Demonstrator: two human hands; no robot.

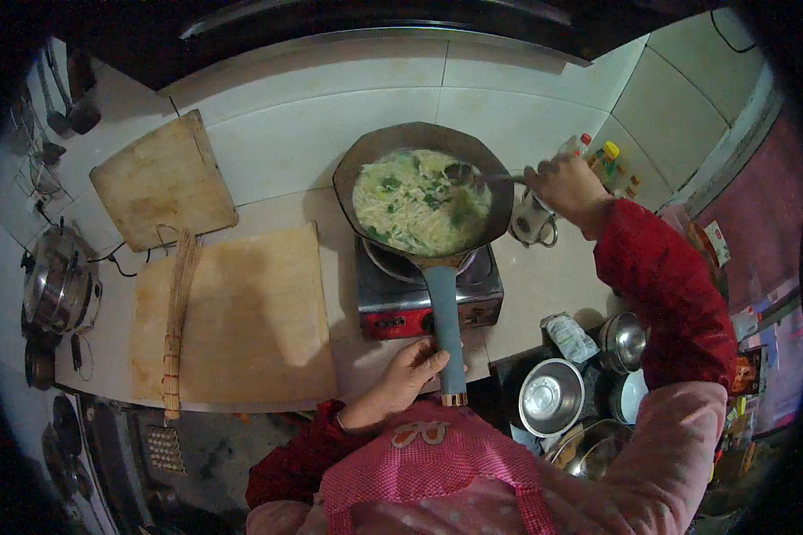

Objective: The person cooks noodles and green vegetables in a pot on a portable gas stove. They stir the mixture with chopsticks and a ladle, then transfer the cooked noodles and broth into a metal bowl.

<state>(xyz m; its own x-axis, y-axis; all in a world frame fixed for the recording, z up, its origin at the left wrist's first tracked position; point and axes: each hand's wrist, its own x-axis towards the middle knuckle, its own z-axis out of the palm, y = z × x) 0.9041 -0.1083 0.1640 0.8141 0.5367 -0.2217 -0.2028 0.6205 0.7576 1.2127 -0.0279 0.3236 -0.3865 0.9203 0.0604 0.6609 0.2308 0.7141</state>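
Note:
A dark wok-shaped pan (344,170) stands over a burner (391,284) with a red front panel. Pale noodles (408,200) with green leaves and light broth fill it. My left hand (408,371) grips the pan's grey handle (445,307) near its lower end. Above the pan's right rim, my right hand (565,187) holds a utensil, whose dark head (462,175) dips into the food at the upper right; its exact kind cannot be told.
At left, a wooden board (254,321) lies flat under a bamboo whisk brush (181,301); another board (164,180) leans on the wall. Bottles (605,157) stand behind my right hand. Steel bowls (552,398) sit at lower right. A range hood (375,17) overhangs the pan.

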